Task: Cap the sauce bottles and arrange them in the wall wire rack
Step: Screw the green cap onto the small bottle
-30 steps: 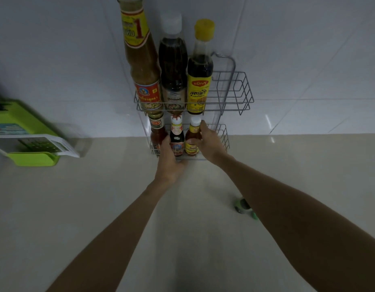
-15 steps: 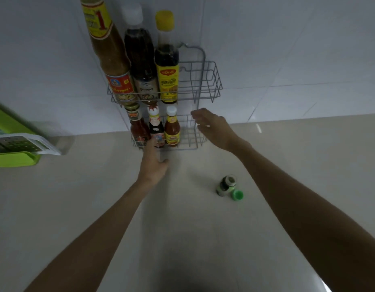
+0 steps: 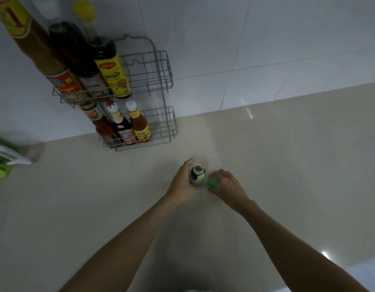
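A small dark bottle (image 3: 196, 174) with a green label stands uncapped on the beige counter. My left hand (image 3: 182, 182) is wrapped around its left side. My right hand (image 3: 226, 184) pinches the green cap (image 3: 212, 183) just right of the bottle. The grey wire rack (image 3: 161, 81) hangs on the white tiled wall. Its upper shelf holds three tall capped bottles, the rightmost a yellow-labelled one (image 3: 113, 72). Its lower shelf holds three small sauce bottles, among them a white-capped chilli sauce (image 3: 139, 123). The right part of both shelves is bare wire.
A green and white box (image 3: 3, 159) lies at the left edge of the counter (image 3: 287, 165). The tiled wall (image 3: 266, 39) rises behind the counter.
Both hands have left the rack's lower shelf and dropped to the counter. The left now grips the small bottle and the right has taken the green cap. The view has swung right and down.
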The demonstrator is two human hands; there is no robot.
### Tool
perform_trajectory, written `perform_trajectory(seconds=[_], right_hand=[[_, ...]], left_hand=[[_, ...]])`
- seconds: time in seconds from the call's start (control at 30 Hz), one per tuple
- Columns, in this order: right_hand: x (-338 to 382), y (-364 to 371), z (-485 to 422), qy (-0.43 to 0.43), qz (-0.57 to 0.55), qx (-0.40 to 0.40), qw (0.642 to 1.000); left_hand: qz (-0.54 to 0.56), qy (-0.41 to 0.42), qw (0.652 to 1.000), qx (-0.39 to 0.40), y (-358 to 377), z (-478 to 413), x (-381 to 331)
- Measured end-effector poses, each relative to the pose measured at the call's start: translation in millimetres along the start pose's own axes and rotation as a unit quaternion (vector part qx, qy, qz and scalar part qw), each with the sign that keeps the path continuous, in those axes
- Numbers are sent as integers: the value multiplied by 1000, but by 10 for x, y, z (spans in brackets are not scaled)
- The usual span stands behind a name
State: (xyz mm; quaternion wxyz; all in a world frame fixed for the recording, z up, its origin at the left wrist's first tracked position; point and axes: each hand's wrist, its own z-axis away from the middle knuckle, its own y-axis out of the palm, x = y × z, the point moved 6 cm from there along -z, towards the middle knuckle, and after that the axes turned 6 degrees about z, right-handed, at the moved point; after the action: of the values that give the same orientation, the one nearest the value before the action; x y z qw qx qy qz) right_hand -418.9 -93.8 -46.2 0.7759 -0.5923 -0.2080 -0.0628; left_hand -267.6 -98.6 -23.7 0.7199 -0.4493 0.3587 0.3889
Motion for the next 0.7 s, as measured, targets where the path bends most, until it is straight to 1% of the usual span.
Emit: perform_trajectory(seconds=[0.07,0.13,0.2,0.23,0.3,0.37,0.4,0.5,0.57,0.6,0.7], right_hand=[[-37,-124,-36,39,-79,-69,994],[-87,-297,-68,92,-182,-124,971],[-67,-497,-123,101,-230,-163,954],[-21,-578,-159,93,-248,-164,950],[97,-700,-222,84,-326,-147,930],[262,-784,-239,69,-401,-131,904],[357,-810,-240,49,-425,-114,896],[636,-818,-210,-34,-465,-23,884],[773,-871,-168,-84,-483,28,871],[842,-919,-151,-108,-483,53,867],[1076,-1054,-107,-178,-441,131,870]], left_hand=[[3,-18,1000,-23,52,-56,29],[9,-25,998,-55,64,-83,57],[9,-10,997,-71,61,-87,52],[3,2,997,-75,53,-77,42],[-9,24,996,-84,24,-41,11],[-3,23,995,-96,-49,17,-1],[6,19,995,-96,-96,43,-4],[37,16,996,-77,-288,136,-57],[83,-1,996,-36,-412,236,-111],[118,-7,993,2,-444,299,-143],[234,-13,964,126,-486,484,-215]])
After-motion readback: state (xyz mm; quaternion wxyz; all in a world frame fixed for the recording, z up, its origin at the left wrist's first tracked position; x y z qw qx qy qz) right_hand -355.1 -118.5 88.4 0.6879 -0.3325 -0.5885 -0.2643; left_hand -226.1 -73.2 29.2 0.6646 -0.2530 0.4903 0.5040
